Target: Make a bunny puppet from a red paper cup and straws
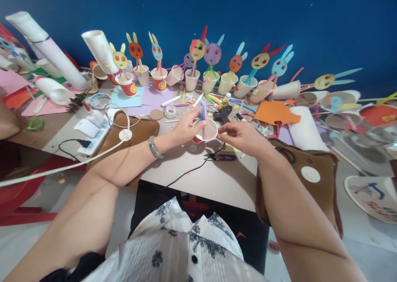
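Between my two hands is a paper cup (210,130) with a white rim and some red on its outside. At the cup's left side, my left hand (190,125) is closed, pinching thin purple and blue strips (204,118) that stand against the rim. I cannot tell whether these are paper or pipe cleaners. My right hand (237,135) has thumb and forefinger pinched together at the cup's right rim; whether they grip the rim or something small is unclear. Just below lie purple-handled thread snips (221,157). Behind the cup rests a black glue gun (222,115).
Along the blue wall stand several paper cups with rabbit-faced figures (212,53). Orange paper (276,112), markers and scraps lie behind my hands. A power strip (96,137) with a white cable (102,151) is at left. Brown bags (297,178) hang over the table's front edge.
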A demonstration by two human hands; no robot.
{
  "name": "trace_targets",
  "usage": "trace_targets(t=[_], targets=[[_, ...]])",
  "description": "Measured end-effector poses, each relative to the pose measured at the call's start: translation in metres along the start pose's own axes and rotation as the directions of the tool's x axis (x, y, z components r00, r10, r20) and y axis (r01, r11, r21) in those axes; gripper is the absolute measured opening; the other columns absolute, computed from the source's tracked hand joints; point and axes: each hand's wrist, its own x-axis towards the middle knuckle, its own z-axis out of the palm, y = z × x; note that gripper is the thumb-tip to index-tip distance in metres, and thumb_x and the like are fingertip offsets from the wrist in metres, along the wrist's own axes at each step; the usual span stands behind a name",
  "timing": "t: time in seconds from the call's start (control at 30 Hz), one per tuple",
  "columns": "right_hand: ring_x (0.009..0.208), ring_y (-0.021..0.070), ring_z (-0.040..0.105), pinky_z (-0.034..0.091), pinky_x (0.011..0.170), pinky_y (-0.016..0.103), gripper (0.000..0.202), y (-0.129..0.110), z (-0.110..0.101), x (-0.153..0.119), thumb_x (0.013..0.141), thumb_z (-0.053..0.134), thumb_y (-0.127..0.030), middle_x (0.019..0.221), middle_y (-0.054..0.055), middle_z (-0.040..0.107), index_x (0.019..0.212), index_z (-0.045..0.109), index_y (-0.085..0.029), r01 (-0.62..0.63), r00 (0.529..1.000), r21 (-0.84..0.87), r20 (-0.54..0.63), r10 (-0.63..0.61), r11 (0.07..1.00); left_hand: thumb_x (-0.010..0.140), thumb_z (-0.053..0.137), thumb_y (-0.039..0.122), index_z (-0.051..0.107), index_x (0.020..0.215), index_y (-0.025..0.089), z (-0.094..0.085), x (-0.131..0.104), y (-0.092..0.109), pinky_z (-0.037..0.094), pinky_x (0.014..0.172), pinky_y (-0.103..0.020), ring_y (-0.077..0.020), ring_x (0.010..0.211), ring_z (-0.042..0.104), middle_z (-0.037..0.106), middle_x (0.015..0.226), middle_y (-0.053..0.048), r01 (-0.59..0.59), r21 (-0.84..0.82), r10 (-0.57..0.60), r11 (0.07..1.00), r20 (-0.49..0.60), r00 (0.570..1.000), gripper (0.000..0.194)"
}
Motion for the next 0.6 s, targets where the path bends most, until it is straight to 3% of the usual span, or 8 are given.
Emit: trace_targets(t=[0.13, 0.27, 0.4, 0.6], targets=[[0.067, 0.0169, 0.060, 0.042, 0.062, 0.030, 0.023, 0.001, 0.007, 0.003, 0.083, 0.079, -0.043, 0.072, 0.002, 0.073, 0.077, 0.075, -0.022, 0.032, 0.999, 0.096, -0.026, -0.029, 0.995, 0.103, 0.058, 0.045, 0.062, 0.107, 0.019, 0.001, 0.000, -0.002, 0.056, 0.098, -0.043, -0.0246, 0.104, 0.065, 0.070, 0.109, -0.010, 0.042, -0.020, -0.043, 0.999, -0.007, 0.999, 0.026], [0.072, 0.0195, 0.067, 0.048, 0.066, 0.031, 0.024, 0.000, 0.008, 0.005, 0.084, 0.077, -0.045, 0.078, 0.005, 0.078, 0.080, 0.071, -0.022, 0.012, 0.999, 0.185, 0.031, -0.018, 0.983, 0.103, 0.059, 0.046, 0.064, 0.109, 0.018, 0.000, 0.000, -0.004, 0.057, 0.097, -0.044, -0.0257, 0.103, 0.069, 0.072, 0.110, -0.011, 0.086, -0.072, -0.085, 0.994, 0.021, 0.996, 0.029], [0.064, 0.0170, 0.057, 0.044, 0.062, 0.030, 0.024, 0.000, 0.008, 0.007, 0.081, 0.075, -0.045, 0.068, 0.002, 0.068, 0.076, 0.068, -0.023, 0.026, 0.999, 0.196, 0.015, -0.030, 0.980, 0.104, 0.059, 0.044, 0.064, 0.110, 0.017, 0.000, 0.001, -0.005, 0.058, 0.095, -0.042, -0.0247, 0.102, 0.069, 0.074, 0.110, -0.010, 0.097, -0.077, -0.095, 0.992, 0.028, 0.995, 0.028], [0.059, 0.0124, 0.041, 0.033, 0.058, 0.029, 0.023, 0.002, 0.014, 0.010, 0.074, 0.068, -0.035, 0.057, -0.004, 0.049, 0.061, 0.054, -0.023, 0.036, 0.987, 0.058, -0.159, -0.027, 0.998, 0.103, 0.060, 0.041, 0.064, 0.111, 0.017, 0.004, -0.002, -0.005, 0.057, 0.095, -0.041, -0.0244, 0.104, 0.068, 0.073, 0.112, -0.010, 0.095, -0.050, -0.092, 0.994, 0.050, 0.994, 0.026]])
